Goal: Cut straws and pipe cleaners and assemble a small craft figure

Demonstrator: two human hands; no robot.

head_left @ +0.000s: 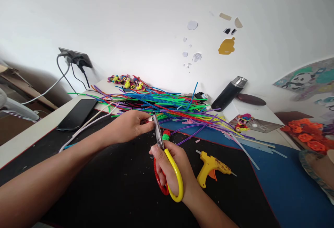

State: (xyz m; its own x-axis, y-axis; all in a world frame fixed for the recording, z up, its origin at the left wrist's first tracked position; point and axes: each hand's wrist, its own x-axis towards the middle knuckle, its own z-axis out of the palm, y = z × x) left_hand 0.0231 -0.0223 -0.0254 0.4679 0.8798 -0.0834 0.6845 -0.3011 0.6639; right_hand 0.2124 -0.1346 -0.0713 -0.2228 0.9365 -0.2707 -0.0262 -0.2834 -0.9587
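My right hand [169, 165] is wrapped round a pair of scissors [159, 141] with one yellow and one red handle loop. Its blades point up and away, with their tips beside the fingers of my left hand [133, 125]. Those fingers are pinched together on a small piece with a bit of red and white showing; its kind is too small to tell. Just behind my right hand is a coiled red and green pipe cleaner piece [166, 135], partly hidden. A heap of coloured pipe cleaners [161, 101] lies beyond both hands.
A yellow glue gun [214, 167] lies on the black mat [112, 182] at right. A phone [77, 115] rests at left. Small pipe-cleaner figures [126, 81] sit at the back. A dark flask [229, 94] leans by a white box [258, 113], near orange flowers [308, 135].
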